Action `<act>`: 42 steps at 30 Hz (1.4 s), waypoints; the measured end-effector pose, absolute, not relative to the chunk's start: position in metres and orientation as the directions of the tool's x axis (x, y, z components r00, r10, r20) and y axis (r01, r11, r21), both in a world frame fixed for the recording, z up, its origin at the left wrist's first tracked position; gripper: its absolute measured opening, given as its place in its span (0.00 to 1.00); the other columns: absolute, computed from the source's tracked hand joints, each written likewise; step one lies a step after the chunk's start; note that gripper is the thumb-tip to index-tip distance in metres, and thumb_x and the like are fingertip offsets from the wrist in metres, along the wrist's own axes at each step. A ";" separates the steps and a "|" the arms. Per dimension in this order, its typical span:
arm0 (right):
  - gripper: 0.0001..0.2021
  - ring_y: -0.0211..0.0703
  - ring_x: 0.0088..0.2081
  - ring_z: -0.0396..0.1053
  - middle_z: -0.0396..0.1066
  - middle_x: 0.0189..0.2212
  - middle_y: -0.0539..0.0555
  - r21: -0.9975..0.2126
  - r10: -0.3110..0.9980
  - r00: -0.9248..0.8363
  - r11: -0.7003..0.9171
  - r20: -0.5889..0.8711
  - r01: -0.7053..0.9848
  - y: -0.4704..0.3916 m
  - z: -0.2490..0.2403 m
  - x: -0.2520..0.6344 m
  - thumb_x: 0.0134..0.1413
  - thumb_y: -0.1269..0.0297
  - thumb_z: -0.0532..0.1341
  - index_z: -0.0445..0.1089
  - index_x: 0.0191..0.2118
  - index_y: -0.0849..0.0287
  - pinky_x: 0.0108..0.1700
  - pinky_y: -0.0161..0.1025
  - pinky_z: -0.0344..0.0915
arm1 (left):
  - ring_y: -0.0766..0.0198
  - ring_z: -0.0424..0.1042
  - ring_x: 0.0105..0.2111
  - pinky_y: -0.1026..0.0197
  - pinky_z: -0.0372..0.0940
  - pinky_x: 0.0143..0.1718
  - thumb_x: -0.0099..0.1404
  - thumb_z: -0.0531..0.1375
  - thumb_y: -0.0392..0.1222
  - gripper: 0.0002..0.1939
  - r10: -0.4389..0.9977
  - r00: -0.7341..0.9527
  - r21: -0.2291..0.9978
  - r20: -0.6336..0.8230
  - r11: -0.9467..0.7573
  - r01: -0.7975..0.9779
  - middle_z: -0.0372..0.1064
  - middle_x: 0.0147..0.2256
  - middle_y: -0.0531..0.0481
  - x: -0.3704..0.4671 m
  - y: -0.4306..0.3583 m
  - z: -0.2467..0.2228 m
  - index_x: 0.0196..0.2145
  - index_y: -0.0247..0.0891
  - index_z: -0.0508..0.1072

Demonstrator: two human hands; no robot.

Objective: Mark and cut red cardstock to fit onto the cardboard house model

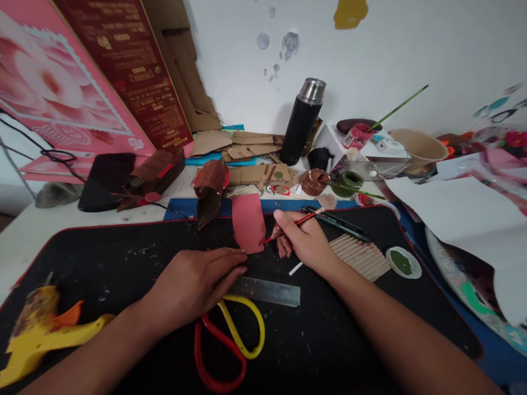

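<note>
My right hand (304, 238) is closed around a red-and-black pencil (309, 217). The pencil's tip meets the lower right part of a reddish-pink piece of card (249, 222) on the black mat. Flat and stretched out, the fingers of my left hand (197, 280) rest at the card's lower edge. A metal ruler (274, 291) lies just below those fingertips, partly covered by the hand. Scissors with one yellow and one red handle (247, 351) lie nearer to me, their blades hidden. A corrugated card piece (360, 257) sits beside my right wrist.
A yellow glue gun (45, 329) lies at left. Behind the mat stand brown paper-like models (211, 181), a black flask (302, 123), and brown (315, 182) and green paint jars (348, 184). A lid with green paint (403, 262) and white sheets (465, 214) are at right.
</note>
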State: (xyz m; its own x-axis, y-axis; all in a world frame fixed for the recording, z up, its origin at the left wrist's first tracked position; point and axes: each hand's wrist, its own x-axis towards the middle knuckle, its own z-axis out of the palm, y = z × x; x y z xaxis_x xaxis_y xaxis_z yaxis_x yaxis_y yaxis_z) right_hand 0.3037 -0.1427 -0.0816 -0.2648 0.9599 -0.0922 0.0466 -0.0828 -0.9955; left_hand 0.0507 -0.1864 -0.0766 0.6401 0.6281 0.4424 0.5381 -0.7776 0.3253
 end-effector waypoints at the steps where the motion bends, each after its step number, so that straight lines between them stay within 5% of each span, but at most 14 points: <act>1: 0.29 0.36 0.14 0.64 0.60 0.11 0.42 -0.995 0.960 -0.264 -0.083 -0.092 0.046 -0.143 -0.081 0.304 0.65 0.32 0.61 0.70 0.28 0.55 0.17 0.33 0.58 | 0.58 0.86 0.41 0.60 0.81 0.39 0.80 0.58 0.42 0.14 0.629 0.639 0.327 0.443 -0.777 0.538 0.85 0.46 0.46 0.051 -0.186 -0.077 0.50 0.36 0.82; 31: 0.27 0.35 0.15 0.64 0.68 0.16 0.46 -0.995 0.946 -0.314 -0.052 -0.078 0.091 -0.145 -0.081 0.305 0.68 0.36 0.60 0.70 0.28 0.55 0.19 0.35 0.61 | 0.58 0.86 0.42 0.60 0.81 0.39 0.81 0.57 0.42 0.13 0.616 0.644 0.323 0.454 -0.787 0.525 0.85 0.46 0.46 0.051 -0.186 -0.076 0.50 0.36 0.81; 42: 0.28 0.36 0.14 0.64 0.61 0.12 0.42 -0.997 0.951 -0.303 -0.059 -0.068 0.039 -0.143 -0.082 0.304 0.65 0.35 0.62 0.71 0.28 0.56 0.18 0.32 0.60 | 0.60 0.86 0.44 0.61 0.79 0.42 0.80 0.59 0.41 0.11 0.621 0.644 0.328 0.446 -0.783 0.529 0.85 0.47 0.48 0.049 -0.186 -0.078 0.52 0.37 0.80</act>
